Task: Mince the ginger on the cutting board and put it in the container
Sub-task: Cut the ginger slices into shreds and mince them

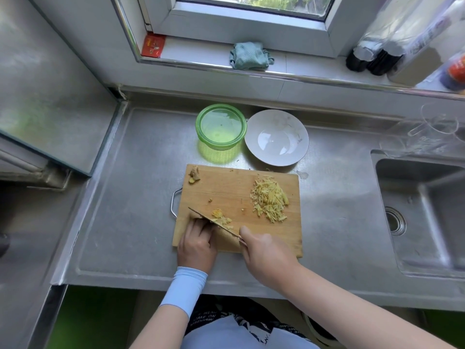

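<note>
1. Sleeve (187, 289), pale blue, covers the left wrist.
2. Right hand (266, 258) is wrapped round the handle of the knife (214, 224), whose blade slants across the near left part of the board (226, 187).
3. Left hand (197, 244), fingers curled, pins a mostly hidden ginger piece (193, 217) against the blade's left side.
4. Cut bits (221, 219) lie just right of the blade.
5. Slivers (269, 200) are heaped on the board's right half; a stub (194, 174) sits at its far left corner.
6. Beyond the board, the green container (221, 127) stands on the counter (125, 197), a white bowl (276, 137) just beside it on the right.
7. Sink (422, 212) lies to the right; a cloth (249, 55) rests on the far sill.
</note>
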`<state>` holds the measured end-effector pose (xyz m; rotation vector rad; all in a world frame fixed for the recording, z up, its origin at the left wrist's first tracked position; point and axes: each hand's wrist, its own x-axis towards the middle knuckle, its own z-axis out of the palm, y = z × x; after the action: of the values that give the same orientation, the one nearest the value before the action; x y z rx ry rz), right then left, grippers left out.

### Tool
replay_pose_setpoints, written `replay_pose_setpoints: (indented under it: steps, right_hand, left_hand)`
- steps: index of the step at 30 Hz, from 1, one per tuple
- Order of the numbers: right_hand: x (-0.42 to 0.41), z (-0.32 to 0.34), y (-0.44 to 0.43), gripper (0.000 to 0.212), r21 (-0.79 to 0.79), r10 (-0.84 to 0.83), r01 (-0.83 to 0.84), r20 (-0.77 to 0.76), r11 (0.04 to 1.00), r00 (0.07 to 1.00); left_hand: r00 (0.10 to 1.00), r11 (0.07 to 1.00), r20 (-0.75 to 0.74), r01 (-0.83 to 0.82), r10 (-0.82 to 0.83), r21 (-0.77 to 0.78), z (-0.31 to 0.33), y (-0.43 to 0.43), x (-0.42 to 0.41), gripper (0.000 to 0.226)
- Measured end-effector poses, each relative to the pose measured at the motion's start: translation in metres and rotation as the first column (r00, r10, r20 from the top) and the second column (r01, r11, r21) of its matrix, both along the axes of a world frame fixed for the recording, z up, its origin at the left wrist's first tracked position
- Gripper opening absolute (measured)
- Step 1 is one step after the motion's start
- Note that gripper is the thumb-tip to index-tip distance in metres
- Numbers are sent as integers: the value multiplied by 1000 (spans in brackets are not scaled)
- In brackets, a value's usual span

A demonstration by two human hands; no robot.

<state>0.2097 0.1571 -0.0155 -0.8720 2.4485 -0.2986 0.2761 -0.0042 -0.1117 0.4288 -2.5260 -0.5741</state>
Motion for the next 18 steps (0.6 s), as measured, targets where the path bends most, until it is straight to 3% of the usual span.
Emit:
replay_pose_setpoints:
  steps: [18]
  right_hand:
    - [-4, -8, -21, 16, -9, 16, -16, -4, 1000, 1000]
  left_hand:
    - [998, 996, 16, -67, 66, 58, 2, 0, -2, 21]
